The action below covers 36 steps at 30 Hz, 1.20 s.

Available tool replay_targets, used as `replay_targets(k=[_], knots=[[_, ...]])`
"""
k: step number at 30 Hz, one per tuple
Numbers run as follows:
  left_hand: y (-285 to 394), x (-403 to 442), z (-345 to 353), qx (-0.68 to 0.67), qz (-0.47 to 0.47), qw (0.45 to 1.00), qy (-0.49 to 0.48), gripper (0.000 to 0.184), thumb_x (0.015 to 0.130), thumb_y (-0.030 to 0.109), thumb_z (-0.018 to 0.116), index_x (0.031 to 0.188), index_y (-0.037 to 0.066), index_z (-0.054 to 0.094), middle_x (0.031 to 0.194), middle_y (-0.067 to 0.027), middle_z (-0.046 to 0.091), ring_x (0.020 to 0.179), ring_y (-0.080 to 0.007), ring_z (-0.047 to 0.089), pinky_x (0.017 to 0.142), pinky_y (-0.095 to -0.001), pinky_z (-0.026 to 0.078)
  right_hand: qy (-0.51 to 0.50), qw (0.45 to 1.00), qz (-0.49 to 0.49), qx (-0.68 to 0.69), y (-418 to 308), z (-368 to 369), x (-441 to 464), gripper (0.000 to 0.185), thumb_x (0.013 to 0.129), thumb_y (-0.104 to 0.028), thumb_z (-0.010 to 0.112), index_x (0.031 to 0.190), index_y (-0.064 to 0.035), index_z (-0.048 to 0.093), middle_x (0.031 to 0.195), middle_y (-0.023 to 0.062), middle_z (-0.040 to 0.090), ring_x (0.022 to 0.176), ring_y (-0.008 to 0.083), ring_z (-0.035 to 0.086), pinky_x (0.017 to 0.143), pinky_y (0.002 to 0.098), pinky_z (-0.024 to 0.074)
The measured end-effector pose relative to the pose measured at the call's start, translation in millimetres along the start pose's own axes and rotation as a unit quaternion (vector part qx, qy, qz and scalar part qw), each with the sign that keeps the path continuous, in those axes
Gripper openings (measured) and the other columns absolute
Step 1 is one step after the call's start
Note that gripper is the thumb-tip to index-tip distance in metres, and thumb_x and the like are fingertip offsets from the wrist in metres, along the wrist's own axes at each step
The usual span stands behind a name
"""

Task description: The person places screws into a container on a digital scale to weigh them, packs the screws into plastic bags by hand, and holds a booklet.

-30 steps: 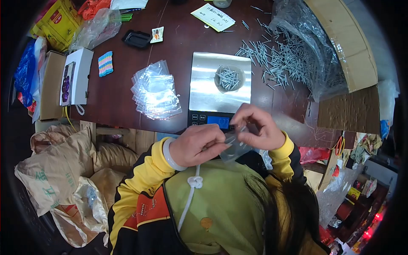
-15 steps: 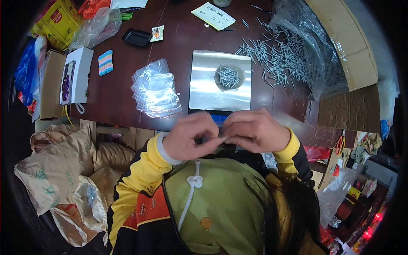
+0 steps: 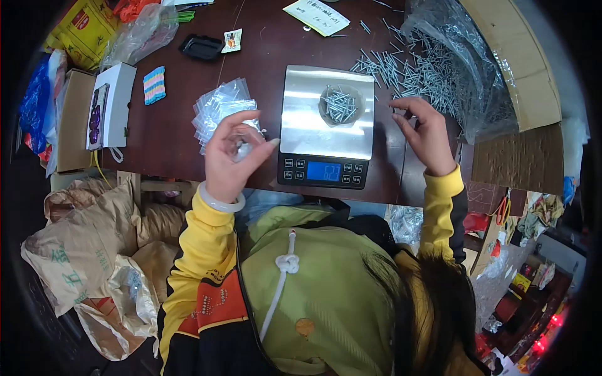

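Note:
My left hand [image 3: 232, 153] is over the near edge of a pile of clear zip bags [image 3: 219, 103], its thumb and fingers curved and apart. My right hand [image 3: 427, 131] hovers just right of the scale, thumb and forefinger apart, close to the loose screws [image 3: 433, 81]; nothing shows between them. Between the hands stands a digital scale [image 3: 295, 138] with a steel top and a lit blue display. On its top sits a small round dish [image 3: 359, 116] filled with metal screws [image 3: 340, 105]. My left palm is partly hidden.
A clear plastic liner [image 3: 470, 75] and a cardboard box [image 3: 527, 62] stand at the right. Farther back lie a handwritten note [image 3: 316, 15], a black tray [image 3: 200, 47], a small packet [image 3: 232, 41] and a striped knit piece [image 3: 154, 86]. A white box [image 3: 119, 109] stands left.
My hands were together in front of the scale and have moved apart, the left toward the bags, the right toward the screws. The scale's display has come into view.

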<state>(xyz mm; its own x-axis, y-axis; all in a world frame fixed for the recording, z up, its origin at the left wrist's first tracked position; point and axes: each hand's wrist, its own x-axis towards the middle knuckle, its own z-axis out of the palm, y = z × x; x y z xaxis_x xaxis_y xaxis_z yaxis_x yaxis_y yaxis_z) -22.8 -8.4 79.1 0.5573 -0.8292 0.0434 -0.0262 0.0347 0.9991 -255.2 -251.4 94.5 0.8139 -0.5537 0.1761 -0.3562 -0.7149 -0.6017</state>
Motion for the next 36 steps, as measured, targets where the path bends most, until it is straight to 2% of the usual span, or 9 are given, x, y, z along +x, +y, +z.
replay_targets(k=[7,18,22,24,27,29,33,35,36], knots=[[-2.1,-10.8,-11.0,0.006,0.016,0.999,0.032,0.044,0.079,-0.001,0.068,0.12,-0.002,0.053,0.083,-0.0005,0.057,0.079,-0.0065,0.053,0.076,-0.0214,0.042,0.169,0.969,0.07,-0.166,96.0,51.9,6.0,0.027,0.08,-0.017,0.069,0.1,-0.0014,0.059,0.094,0.0175,0.059,0.086,0.0346,0.057,0.077,0.0399,0.0467],[-9.2,-16.0,-15.1,0.03,0.018,0.999,0.036,0.041,0.078,-0.002,0.069,0.116,0.0,0.053,0.084,-0.0017,0.057,0.081,-0.0073,0.054,0.075,-0.0224,0.043,0.152,0.981,0.1,-0.072,101.3,27.8,3.2,0.01,0.086,-0.009,0.062,0.089,0.0004,0.059,0.081,0.0154,0.061,0.073,0.0322,0.06,0.067,0.0382,0.0475],[-11.4,-16.8,-14.3,0.048,0.019,0.998,0.037,0.041,0.078,-0.002,0.069,0.116,-0.001,0.053,0.084,-0.0022,0.057,0.081,-0.0076,0.054,0.075,-0.0226,0.043,0.04,0.992,0.113,0.028,75.3,14.3,-22.2,0.011,0.092,-0.011,0.057,0.09,-0.0005,0.056,0.081,0.0119,0.061,0.071,0.0199,0.062,0.062,0.0301,0.0465],[-12.9,-16.7,-13.8,0.046,0.014,0.998,0.046,0.041,0.077,-0.004,0.07,0.115,-0.001,0.053,0.082,-0.0017,0.059,0.077,-0.0077,0.054,0.074,-0.0226,0.043,-0.174,0.88,0.217,0.385,64.4,7.4,-45.9,0.012,0.097,-0.017,0.053,0.098,-0.0054,0.054,0.086,0.0052,0.064,0.076,0.0119,0.062,0.064,0.0245,0.0496],[-16.1,-17.3,-12.8,0.041,0.008,0.998,0.047,0.041,0.077,-0.004,0.071,0.114,-0.001,0.054,0.081,-0.0014,0.06,0.076,-0.0078,0.055,0.074,-0.0226,0.043,-0.429,0.687,0.26,0.526,46.9,3.9,-76.1,0.016,0.098,-0.02,0.05,0.099,-0.0044,0.053,0.093,0.0114,0.066,0.086,0.0211,0.066,0.071,0.0306,0.0535],[-18.0,-17.0,-11.6,0.039,0.006,0.998,0.041,0.041,0.077,-0.004,0.07,0.115,0.0,0.053,0.082,-0.0016,0.059,0.077,-0.0077,0.054,0.074,-0.0225,0.043,-0.471,0.66,0.231,0.538,54.5,19.3,-101.7,0.015,0.097,-0.019,0.051,0.1,-0.0049,0.053,0.099,0.0132,0.065,0.089,0.0229,0.066,0.076,0.0328,0.0536],[-16.7,-17.2,-7.9,0.046,0.007,0.998,0.034,0.041,0.077,-0.004,0.07,0.115,0.0,0.053,0.083,-0.0016,0.059,0.077,-0.0077,0.054,0.075,-0.0224,0.043,-0.077,0.776,0.246,0.575,58.9,24.4,-103.3,0.012,0.096,-0.015,0.052,0.099,-0.0039,0.051,0.109,0.0157,0.061,0.101,0.0255,0.062,0.092,0.0375,0.0475],[-15.8,-16.9,-5.3,0.047,0.013,0.998,0.035,0.042,0.077,-0.004,0.07,0.115,0.0,0.054,0.081,-0.0013,0.06,0.076,-0.0077,0.055,0.075,-0.0223,0.044,0.037,0.802,0.178,0.57,63.4,25.9,-90.1,0.012,0.096,-0.015,0.052,0.101,-0.0038,0.052,0.112,0.0167,0.061,0.106,0.0284,0.06,0.097,0.041,0.0447],[-16.4,-18.1,-5.5,0.048,0.016,0.998,0.036,0.042,0.077,-0.004,0.07,0.115,0.0,0.054,0.081,-0.0014,0.06,0.076,-0.0078,0.055,0.075,-0.0223,0.044,-0.043,0.777,0.177,0.603,61.6,24.1,-87.9,0.012,0.096,-0.015,0.052,0.101,-0.0041,0.052,0.113,0.0169,0.06,0.107,0.0291,0.06,0.097,0.0416,0.0445]])
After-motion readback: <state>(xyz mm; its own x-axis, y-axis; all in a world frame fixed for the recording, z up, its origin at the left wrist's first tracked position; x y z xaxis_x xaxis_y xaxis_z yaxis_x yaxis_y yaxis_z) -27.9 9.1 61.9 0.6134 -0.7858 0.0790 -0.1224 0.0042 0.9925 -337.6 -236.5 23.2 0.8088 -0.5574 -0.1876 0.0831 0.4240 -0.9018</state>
